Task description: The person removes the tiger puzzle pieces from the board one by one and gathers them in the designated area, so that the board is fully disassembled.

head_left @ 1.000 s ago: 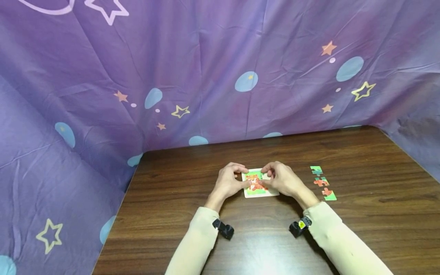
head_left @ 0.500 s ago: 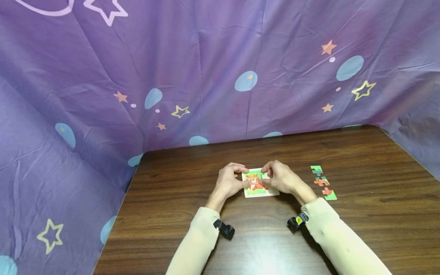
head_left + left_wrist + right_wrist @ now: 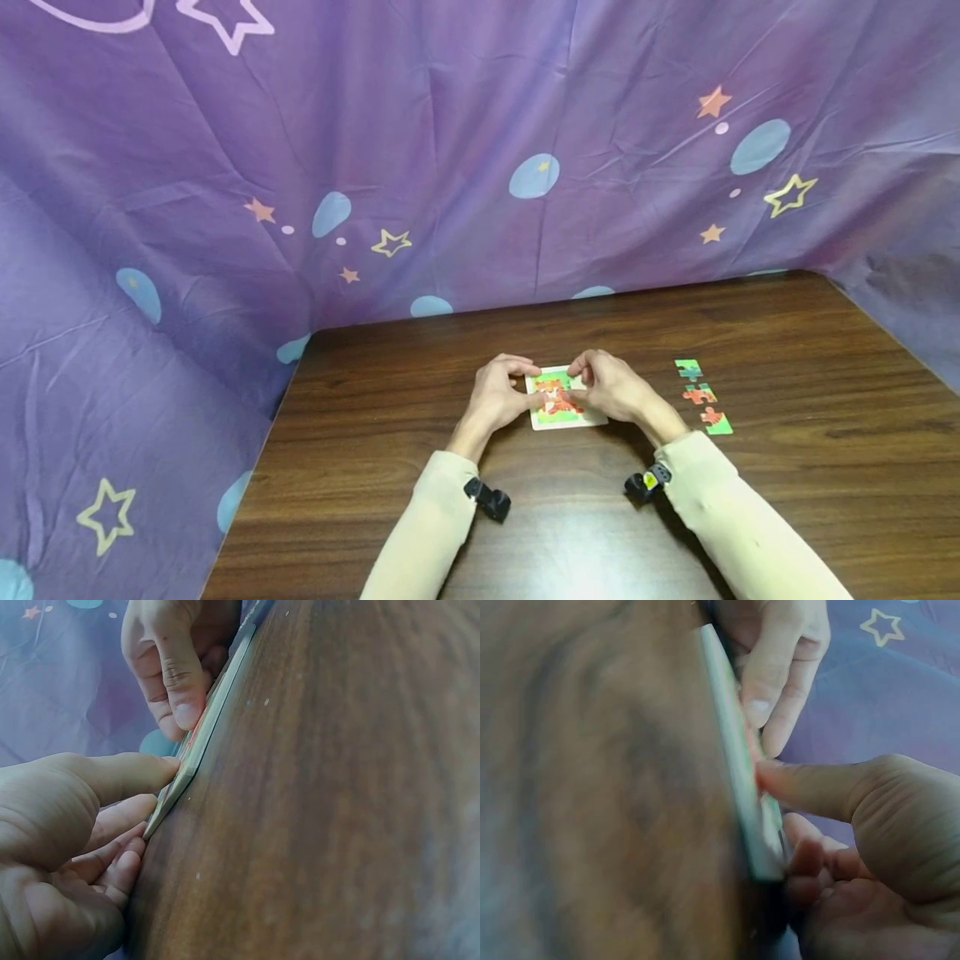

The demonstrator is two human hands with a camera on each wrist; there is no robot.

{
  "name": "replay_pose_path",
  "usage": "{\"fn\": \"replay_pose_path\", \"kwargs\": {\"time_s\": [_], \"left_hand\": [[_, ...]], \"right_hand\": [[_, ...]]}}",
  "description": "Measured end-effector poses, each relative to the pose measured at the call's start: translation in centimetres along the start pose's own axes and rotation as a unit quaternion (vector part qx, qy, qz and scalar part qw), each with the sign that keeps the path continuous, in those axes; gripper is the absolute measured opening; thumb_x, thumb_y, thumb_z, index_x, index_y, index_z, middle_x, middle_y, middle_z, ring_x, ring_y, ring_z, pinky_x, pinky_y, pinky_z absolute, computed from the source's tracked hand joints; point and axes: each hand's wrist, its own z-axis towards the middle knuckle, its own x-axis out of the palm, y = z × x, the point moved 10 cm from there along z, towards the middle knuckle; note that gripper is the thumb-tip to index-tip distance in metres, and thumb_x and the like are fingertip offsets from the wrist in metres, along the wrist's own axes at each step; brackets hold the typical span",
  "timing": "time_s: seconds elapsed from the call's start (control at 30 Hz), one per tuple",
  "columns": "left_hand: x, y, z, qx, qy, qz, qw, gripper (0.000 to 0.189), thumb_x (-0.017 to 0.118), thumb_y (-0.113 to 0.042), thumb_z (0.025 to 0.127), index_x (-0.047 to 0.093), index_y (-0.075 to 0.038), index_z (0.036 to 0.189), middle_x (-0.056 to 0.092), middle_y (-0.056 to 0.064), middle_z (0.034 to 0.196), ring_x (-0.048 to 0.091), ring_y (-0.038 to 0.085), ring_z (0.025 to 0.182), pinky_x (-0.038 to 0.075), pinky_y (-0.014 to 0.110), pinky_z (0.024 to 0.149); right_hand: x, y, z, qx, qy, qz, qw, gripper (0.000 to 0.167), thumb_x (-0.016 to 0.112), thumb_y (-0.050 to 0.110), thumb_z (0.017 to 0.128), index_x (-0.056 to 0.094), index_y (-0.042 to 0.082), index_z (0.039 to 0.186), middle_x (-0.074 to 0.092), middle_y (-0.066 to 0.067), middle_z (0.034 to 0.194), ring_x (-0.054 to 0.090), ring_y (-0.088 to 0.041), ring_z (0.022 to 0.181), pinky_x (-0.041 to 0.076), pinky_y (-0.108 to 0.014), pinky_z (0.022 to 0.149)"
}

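A small jigsaw puzzle [image 3: 557, 410] with an orange animal on green lies in a white-edged tray [image 3: 551, 427] on the table. My left hand [image 3: 495, 396] holds its left side, thumb on the picture and fingers at the far left corner. From the right, my right hand [image 3: 617, 390] grips it, thumb on the face and index finger near the far edge. Both thumbs nearly meet over the picture. A pale, pictureless strip shows on the tray's right side, partly hidden by the right hand. The left wrist view shows the tray's edge [image 3: 202, 754] low over the wood.
Three loose puzzle pieces lie in a slanting column to the right: a green-and-teal one [image 3: 688, 369], an orange one [image 3: 700, 394] and an orange-and-green one [image 3: 716, 422]. The brown wooden table [image 3: 375, 417] meets a purple patterned cloth [image 3: 465, 208] at its back and sides.
The right wrist and forearm have shifted slightly inward, to the left. Both hands stay on the puzzle, and the loose pieces lie as before.
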Motion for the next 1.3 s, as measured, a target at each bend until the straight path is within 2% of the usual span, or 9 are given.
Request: {"fn": "replay_pose_path", "kwargs": {"time_s": [0.17, 0.3, 0.4, 0.63, 0.9, 1.13, 1.3], "left_hand": [[0.1, 0.2, 0.0, -0.005, 0.002, -0.002, 1.0000, 0.037, 0.098, -0.012, 0.084, 0.085, -0.009, 0.119, 0.073, 0.002, 0.140, 0.068, 0.023, 0.126, 0.061, 0.030, 0.102], [0.1, 0.0, 0.1, -0.001, 0.001, -0.003, 1.0000, 0.038, 0.098, -0.012, 0.083, 0.086, -0.009, 0.119, 0.073, 0.002, 0.139, 0.068, 0.023, 0.127, 0.060, 0.030, 0.102], [0.0, 0.0, 0.1, 0.001, -0.001, 0.004, 1.0000, 0.038, 0.098, -0.012, 0.083, 0.086, -0.010, 0.119, 0.074, 0.001, 0.138, 0.068, 0.022, 0.127, 0.060, 0.029, 0.101], [0.1, 0.0, 0.1, -0.001, 0.004, 0.013, 0.9999, 0.039, 0.098, -0.013, 0.084, 0.085, -0.011, 0.120, 0.073, 0.001, 0.140, 0.068, 0.022, 0.127, 0.060, 0.027, 0.101], [0.0, -0.1, 0.1, 0.001, 0.003, 0.006, 1.0000, 0.040, 0.098, -0.011, 0.083, 0.085, -0.009, 0.120, 0.073, 0.003, 0.141, 0.068, 0.024, 0.129, 0.061, 0.029, 0.102], [0.0, -0.3, 0.1, 0.004, 0.000, 0.003, 1.0000, 0.040, 0.098, -0.010, 0.081, 0.085, -0.008, 0.119, 0.074, 0.004, 0.140, 0.068, 0.025, 0.129, 0.061, 0.030, 0.102], [0.0, -0.2, 0.0, 0.001, 0.002, -0.001, 1.0000, 0.038, 0.097, -0.010, 0.083, 0.085, -0.008, 0.119, 0.073, 0.003, 0.140, 0.068, 0.024, 0.129, 0.061, 0.030, 0.102]], "right_hand": [[-1.7, 2.4, -1.6, -0.020, -0.029, 0.019, 0.9992, 0.042, 0.098, 0.028, 0.083, 0.072, 0.007, 0.109, 0.063, 0.000, 0.085, 0.058, -0.015, 0.073, 0.050, -0.030, 0.068], [-2.8, 4.1, -2.5, -0.005, -0.025, 0.036, 0.9990, 0.038, 0.098, 0.023, 0.084, 0.075, 0.003, 0.107, 0.064, -0.002, 0.084, 0.058, -0.015, 0.073, 0.049, -0.029, 0.070], [-2.6, 4.0, -2.4, 0.017, -0.012, 0.041, 0.9990, 0.036, 0.097, 0.022, 0.086, 0.076, 0.004, 0.109, 0.064, -0.001, 0.086, 0.057, -0.015, 0.076, 0.049, -0.030, 0.074], [-2.4, 4.4, -2.0, -0.002, 0.017, 0.045, 0.9988, 0.035, 0.093, 0.022, 0.087, 0.071, 0.003, 0.106, 0.060, -0.003, 0.086, 0.055, -0.016, 0.076, 0.048, -0.032, 0.073], [-2.2, 4.6, -1.5, 0.010, 0.045, 0.016, 0.9988, 0.038, 0.092, 0.022, 0.089, 0.069, 0.000, 0.109, 0.060, -0.006, 0.090, 0.055, -0.018, 0.080, 0.048, -0.033, 0.076], [-1.9, 4.5, -1.6, 0.023, 0.046, 0.027, 0.9983, 0.037, 0.093, 0.021, 0.088, 0.069, 0.001, 0.109, 0.059, -0.005, 0.091, 0.055, -0.018, 0.082, 0.047, -0.034, 0.077], [-2.1, 4.2, -1.8, 0.019, 0.020, 0.039, 0.9989, 0.039, 0.094, 0.021, 0.088, 0.072, 0.002, 0.113, 0.060, -0.004, 0.090, 0.055, -0.017, 0.080, 0.047, -0.034, 0.076]]}}
